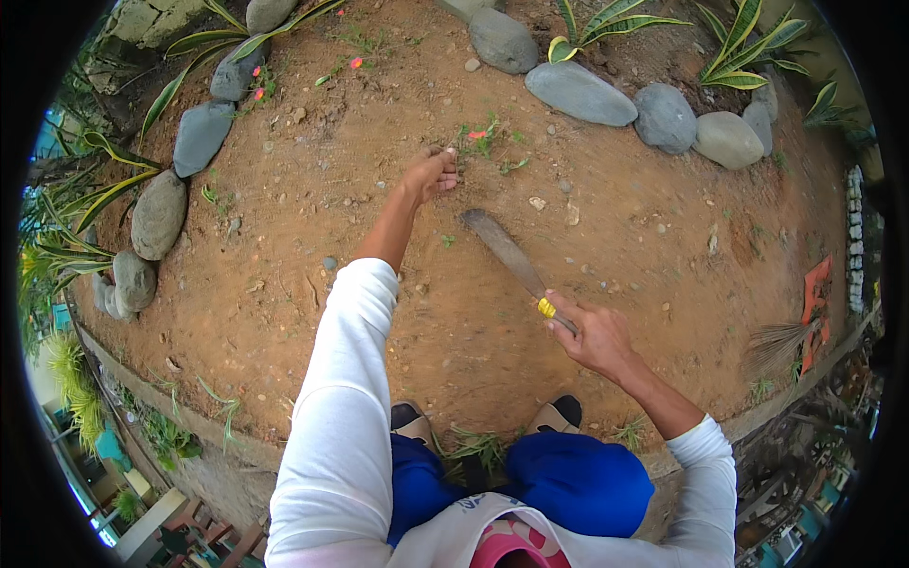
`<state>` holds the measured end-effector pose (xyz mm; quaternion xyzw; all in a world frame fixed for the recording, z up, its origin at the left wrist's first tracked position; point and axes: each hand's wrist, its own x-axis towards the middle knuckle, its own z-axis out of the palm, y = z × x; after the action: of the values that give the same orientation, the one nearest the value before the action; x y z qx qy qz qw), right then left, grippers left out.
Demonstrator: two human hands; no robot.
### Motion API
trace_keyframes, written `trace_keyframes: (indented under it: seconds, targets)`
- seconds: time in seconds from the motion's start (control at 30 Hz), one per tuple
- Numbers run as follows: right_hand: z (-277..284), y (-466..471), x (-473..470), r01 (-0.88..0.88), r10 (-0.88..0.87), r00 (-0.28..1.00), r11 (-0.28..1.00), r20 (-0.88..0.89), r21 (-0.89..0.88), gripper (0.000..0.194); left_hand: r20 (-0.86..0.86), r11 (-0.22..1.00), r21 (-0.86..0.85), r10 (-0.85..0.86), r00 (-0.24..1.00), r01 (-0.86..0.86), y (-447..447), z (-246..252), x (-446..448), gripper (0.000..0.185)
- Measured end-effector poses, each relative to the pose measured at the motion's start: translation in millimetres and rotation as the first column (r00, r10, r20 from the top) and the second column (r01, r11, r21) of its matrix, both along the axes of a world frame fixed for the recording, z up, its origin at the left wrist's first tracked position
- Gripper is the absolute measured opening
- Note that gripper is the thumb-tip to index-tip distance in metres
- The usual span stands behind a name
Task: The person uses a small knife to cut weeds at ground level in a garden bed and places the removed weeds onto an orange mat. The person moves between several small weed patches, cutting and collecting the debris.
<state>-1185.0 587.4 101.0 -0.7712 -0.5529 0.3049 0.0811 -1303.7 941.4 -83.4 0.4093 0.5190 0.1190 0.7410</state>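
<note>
My right hand (595, 335) grips the handle of a bolo-type machete with a yellow band (545, 307) around its handle. Its dark, worn blade (508, 248) points up and left, close over the bare soil. Ahead of me, my left hand (430, 175) reaches to the left side of a small green plant (486, 144) with a pinkish-red flower (476, 135). The fingers of that hand are bent near the stems; whether they pinch one is too small to tell. A tiny green sprout (448, 241) stands in the soil below the left hand.
Rounded grey stones (581, 94) edge the bed at the upper right, and more stones (203, 138) curve along the left. Yellow-edged snake plants (746, 50) grow behind them. A stick broom (781, 346) and an orange-red sheet (817, 298) lie at the right. A concrete edge (248, 449) runs behind my shoes.
</note>
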Motion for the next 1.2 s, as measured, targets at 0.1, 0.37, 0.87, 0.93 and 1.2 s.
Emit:
trace_keyframes:
  seconds: [0.1,0.37,0.87,0.93,1.2]
  targets:
    - [-20.6,-4.1,-5.3,-0.034,0.032,0.997,0.999,0.068,0.03,0.049,0.016,0.997,0.007,0.081,0.997,-0.081,8.4,3.4,22.7,0.037]
    - [0.0,-0.9,-8.7,-0.033,0.039,0.999,0.989,-0.036,0.146,0.05,-0.164,0.983,0.149,-0.084,0.983,0.108,17.3,15.2,26.4,0.037]
    - [-34.8,17.3,4.9,0.355,-0.235,0.877,0.905,-0.42,0.235,0.043,-0.462,0.863,0.262,-0.28,0.841,0.431,28.3,29.4,38.9,0.061]
    - [-23.7,7.4,7.5,0.322,-0.219,0.886,0.925,-0.408,0.202,0.043,-0.509,0.826,0.284,-0.301,0.806,0.488,15.2,45.5,47.5,0.065]
    - [-95.4,46.4,-45.0,0.055,-0.054,0.998,0.989,-0.011,0.135,0.048,-0.562,0.693,0.47,-0.243,0.791,0.547,26.6,16.9,49.2,0.079]
